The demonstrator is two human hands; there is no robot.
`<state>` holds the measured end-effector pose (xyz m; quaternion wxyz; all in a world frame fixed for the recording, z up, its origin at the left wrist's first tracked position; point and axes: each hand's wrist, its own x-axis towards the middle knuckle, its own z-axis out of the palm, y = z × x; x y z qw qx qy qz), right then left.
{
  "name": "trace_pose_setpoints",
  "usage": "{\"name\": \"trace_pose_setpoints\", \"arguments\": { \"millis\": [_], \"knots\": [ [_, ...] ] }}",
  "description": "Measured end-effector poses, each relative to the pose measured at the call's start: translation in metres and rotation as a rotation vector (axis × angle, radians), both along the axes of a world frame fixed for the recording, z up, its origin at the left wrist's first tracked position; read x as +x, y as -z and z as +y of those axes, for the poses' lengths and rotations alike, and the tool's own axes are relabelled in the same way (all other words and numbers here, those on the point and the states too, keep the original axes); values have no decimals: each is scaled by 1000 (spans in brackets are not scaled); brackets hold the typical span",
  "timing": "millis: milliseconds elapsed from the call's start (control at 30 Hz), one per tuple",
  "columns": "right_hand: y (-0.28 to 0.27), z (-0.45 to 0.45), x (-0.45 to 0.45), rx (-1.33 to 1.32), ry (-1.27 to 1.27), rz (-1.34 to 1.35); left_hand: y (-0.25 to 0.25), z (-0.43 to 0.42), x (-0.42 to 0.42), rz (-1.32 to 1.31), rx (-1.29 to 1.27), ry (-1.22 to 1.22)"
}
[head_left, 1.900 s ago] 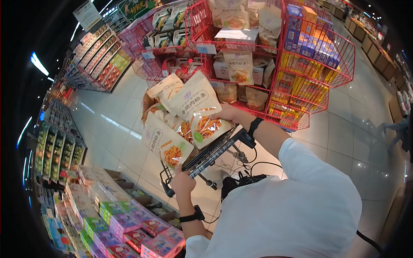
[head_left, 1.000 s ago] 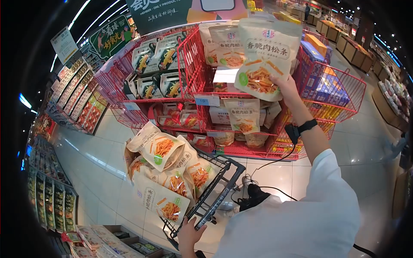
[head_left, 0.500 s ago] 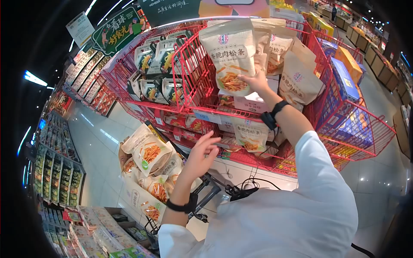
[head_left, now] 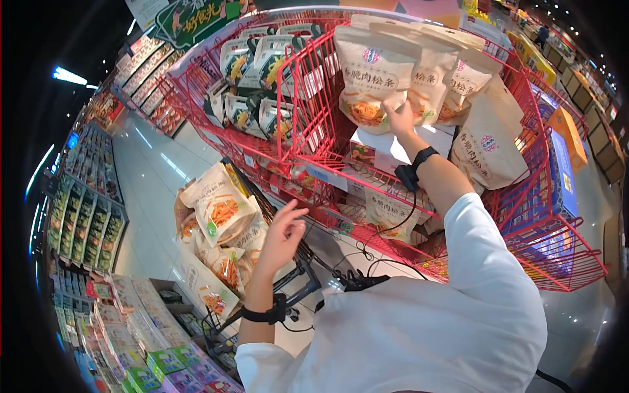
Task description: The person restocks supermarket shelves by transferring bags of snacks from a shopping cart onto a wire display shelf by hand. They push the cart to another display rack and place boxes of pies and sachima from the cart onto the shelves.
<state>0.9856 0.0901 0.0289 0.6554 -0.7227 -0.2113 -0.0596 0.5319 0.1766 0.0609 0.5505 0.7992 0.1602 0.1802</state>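
Note:
A beige snack bag [head_left: 373, 69] printed with a picture of brown strips stands upright at the front of similar bags in the red wire basket. My right hand [head_left: 398, 123] is closed on its lower right corner, thumb across the front; the fingers behind are hidden. My left hand [head_left: 286, 232] hovers over the lower floor space, fingers apart and slightly curled, with nothing in it. To its left, a carton [head_left: 204, 288] holds several bags of the same kind, including a snack bag [head_left: 223, 206] lying on top. Both wrists wear black straps.
Red wire basket [head_left: 314, 157] walls divide the display. Green-and-white boxes [head_left: 268, 62] fill the left compartment, blue boxes [head_left: 560, 170] the right. A black cart frame [head_left: 295, 278] and loose cables lie below my hands. Stacked packages [head_left: 141, 321] stand at lower left.
My right hand and the snack bag have shifted right within the basket, closer to the bags behind. My left hand has moved slightly left. The camera view has shifted a little.

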Motion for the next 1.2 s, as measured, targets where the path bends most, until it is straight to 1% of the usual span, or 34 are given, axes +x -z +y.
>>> {"name": "trace_pose_setpoints", "arguments": {
  "millis": [67,100,167,200,233,267,300,333,367,400,467,500,533,567,600,633,667,700,767,800,833,867,900,933,967,1000,1033,1067,1100,1133,1200],
  "knots": [
    [18,7,25,-21,-49,0,5,15,-16,11,52,-80],
    [17,6,23,-75,29,39,-2,21,-27,84,38,-116],
    [9,4,21,-237,172,73,22,49,-48,141,229,-212],
    [3,1,20,-216,158,124,35,66,-60,153,319,-251],
    [4,0,26,-274,213,121,37,77,-73,196,330,-255],
    [45,3,81,-346,220,81,38,88,-85,245,336,-269],
    [24,-2,53,-360,286,132,47,104,-97,224,313,-249],
    [54,0,91,-375,269,142,58,118,-111,207,287,-239],
    [35,-12,80,-328,135,414,55,122,-124,240,297,-299],
    [-22,-14,-8,-142,156,486,54,125,-135,269,310,-355],
    [-27,-25,-10,-208,-61,486,71,147,-158,444,488,-392],
    [-43,-20,-37,-173,37,462,77,153,-168,454,475,-403],
    [-49,-14,-57,-95,128,436,83,158,-174,561,521,-447],
    [-50,-8,-69,-260,319,281,87,164,-179,664,574,-484],
    [-50,-3,-80,-421,511,120,93,172,-186,662,572,-478],
    [-51,-1,-96,-423,519,119,100,180,-193,636,473,-435],
    [-51,1,-114,-485,528,-345,106,188,-198,608,378,-393],
    [-53,5,-136,-533,518,-814,116,191,-200,602,389,-428],
    [-65,31,-201,-450,274,-989,119,199,-198,524,356,-475],
    [-68,48,-237,-350,92,-893,119,201,-195,460,317,-519],
    [-58,63,-253,-295,-218,-693,104,197,-186,462,206,-575],
    [-60,77,-280,-395,-315,-768,104,199,-182,446,214,-574],
    [-57,90,-303,-472,-452,-806,106,203,-178,289,-52,-548],
    [-31,113,-311,-425,-716,-533,108,207,-174,129,-312,-507],
    [-20,132,-326,-429,-907,-328,114,208,-171,173,-193,-567],
    [6,155,-329,-462,-967,-357,108,205,-168,157,-180,-562],
    [16,173,-342,-515,-1040,-247,99,200,-166,142,-319,-608],
    [41,199,-342,-589,-1032,-262,94,199,-168,127,-459,-651],
    [49,215,-355,-574,-991,86,97,202,-170,113,-452,-646],
    [49,232,-364,-576,-999,259,102,205,-172,84,-493,-619],
    [47,255,-380,-749,-847,325,111,208,-171,46,-533,-573]
  ]
}}
